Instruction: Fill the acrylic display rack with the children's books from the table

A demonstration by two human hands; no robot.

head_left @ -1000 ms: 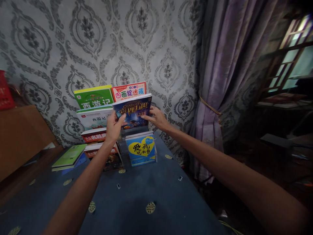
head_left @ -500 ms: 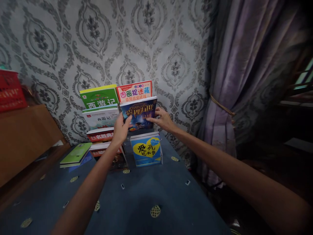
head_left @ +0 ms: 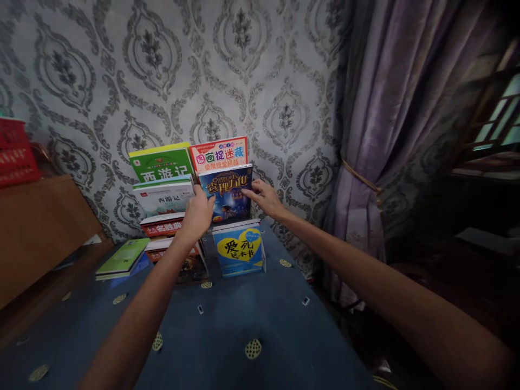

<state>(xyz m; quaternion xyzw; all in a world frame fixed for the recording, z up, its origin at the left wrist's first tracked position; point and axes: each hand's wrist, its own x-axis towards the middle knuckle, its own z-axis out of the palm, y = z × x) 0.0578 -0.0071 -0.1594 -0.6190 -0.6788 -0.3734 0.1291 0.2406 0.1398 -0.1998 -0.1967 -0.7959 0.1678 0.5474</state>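
A dark blue book [head_left: 227,197] with gold lettering stands upright in the tiered rack, between my two hands. My left hand [head_left: 199,208] grips its left edge, thumb along the cover. On its right edge, my right hand [head_left: 266,197] pinches the cover with thumb and fingers. Behind it rises a pink picture book [head_left: 219,153]; below and in front is a blue book with a yellow heart [head_left: 239,249]. To the left stand a green book [head_left: 162,162], a white book [head_left: 162,199] and a red-banded book [head_left: 162,227]. My left forearm partly hides the lowest dark-covered book [head_left: 194,265].
A green book [head_left: 124,257] lies flat on a stack left of the rack, on the dark blue tablecloth [head_left: 219,346]. Farther left are a brown box-like surface [head_left: 44,233] and a red basket [head_left: 18,151]. The patterned wall stands behind, and a tied purple curtain [head_left: 377,151] hangs right.
The dark blue book has come down slightly and stands straighter in the rack, close above the heart book. Both hands stay at its sides. The view has shifted a little to the right.
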